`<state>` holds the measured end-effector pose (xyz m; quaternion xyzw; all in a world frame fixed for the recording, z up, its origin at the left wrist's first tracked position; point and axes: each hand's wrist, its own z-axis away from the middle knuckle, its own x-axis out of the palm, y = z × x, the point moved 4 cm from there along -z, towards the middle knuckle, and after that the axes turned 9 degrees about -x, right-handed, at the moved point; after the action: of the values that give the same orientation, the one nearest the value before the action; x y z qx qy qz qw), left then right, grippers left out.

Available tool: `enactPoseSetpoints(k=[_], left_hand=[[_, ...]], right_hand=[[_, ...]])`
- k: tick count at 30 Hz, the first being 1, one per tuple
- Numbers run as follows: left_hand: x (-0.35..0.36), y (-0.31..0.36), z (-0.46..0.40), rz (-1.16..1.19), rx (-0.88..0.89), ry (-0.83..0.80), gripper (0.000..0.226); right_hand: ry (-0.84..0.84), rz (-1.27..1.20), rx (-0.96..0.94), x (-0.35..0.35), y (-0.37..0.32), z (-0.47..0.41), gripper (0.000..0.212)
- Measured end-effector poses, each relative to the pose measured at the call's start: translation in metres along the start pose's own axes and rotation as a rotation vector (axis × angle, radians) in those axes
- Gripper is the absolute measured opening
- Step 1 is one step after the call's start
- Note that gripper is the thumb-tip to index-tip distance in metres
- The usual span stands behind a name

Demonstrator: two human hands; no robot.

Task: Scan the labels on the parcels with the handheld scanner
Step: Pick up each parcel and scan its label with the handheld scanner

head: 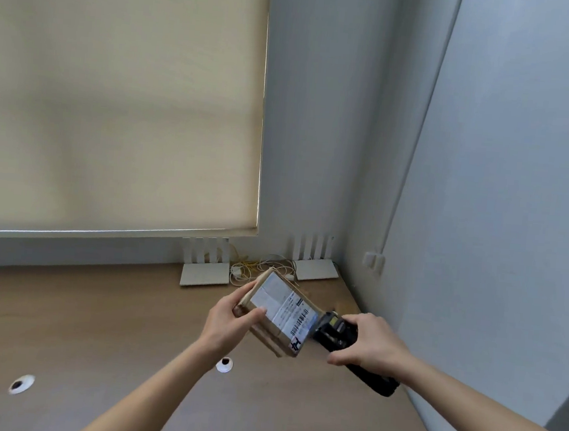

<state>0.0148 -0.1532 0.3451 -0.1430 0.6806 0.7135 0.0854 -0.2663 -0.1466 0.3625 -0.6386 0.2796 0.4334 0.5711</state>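
From the head camera, the left hand point(233, 317) holds a cardboard parcel point(276, 316) up above the desk point(111, 331), thumb laid across the top face and fingers curled round the far end, so the box is clamped between them. The parcel is tilted, its near right corner lower than the far left one, and its white label point(285, 308) faces up toward the camera; a barcode strip runs along the label's right edge, and a red and black mark sits at the lower corner. The right hand point(370, 341) grips a black scanner point(338, 333) from above, fingers wrapped over the body and the thumb below it, with the handle point(373, 383) sticking out beneath the wrist. The scanner's head sits just beside the parcel's right edge, close to the barcode; whether they touch I cannot tell. Both forearms reach in from the bottom of the frame. On the desk lie two round cable holes point(224, 364), one near the left wrist and one further left. At the back, by the wall corner, stand two white routers point(205, 274) with upright antennas, and a tangle of pale cables point(254, 267) between them. A beige blind point(114, 97) covers the window above.
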Motion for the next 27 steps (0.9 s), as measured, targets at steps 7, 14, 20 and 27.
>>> enactPoseSetpoints(k=[7, 14, 20, 27], left_hand=[[-0.041, 0.022, 0.014, -0.088, -0.03, 0.121, 0.055], [-0.06, 0.033, 0.03, -0.089, -0.035, 0.222, 0.053], [-0.07, 0.032, 0.04, -0.104, -0.066, 0.275, 0.055], [-0.082, 0.022, 0.062, -0.079, -0.075, 0.328, 0.053]], right_hand=[[-0.052, 0.32, -0.036, -0.025, -0.029, 0.002, 0.048], [-0.059, 0.457, -0.065, -0.029, -0.051, 0.001, 0.055], [-0.06, 0.471, -0.099, -0.027, -0.06, -0.001, 0.058], [-0.058, 0.453, -0.163, -0.021, -0.072, 0.002, 0.057]])
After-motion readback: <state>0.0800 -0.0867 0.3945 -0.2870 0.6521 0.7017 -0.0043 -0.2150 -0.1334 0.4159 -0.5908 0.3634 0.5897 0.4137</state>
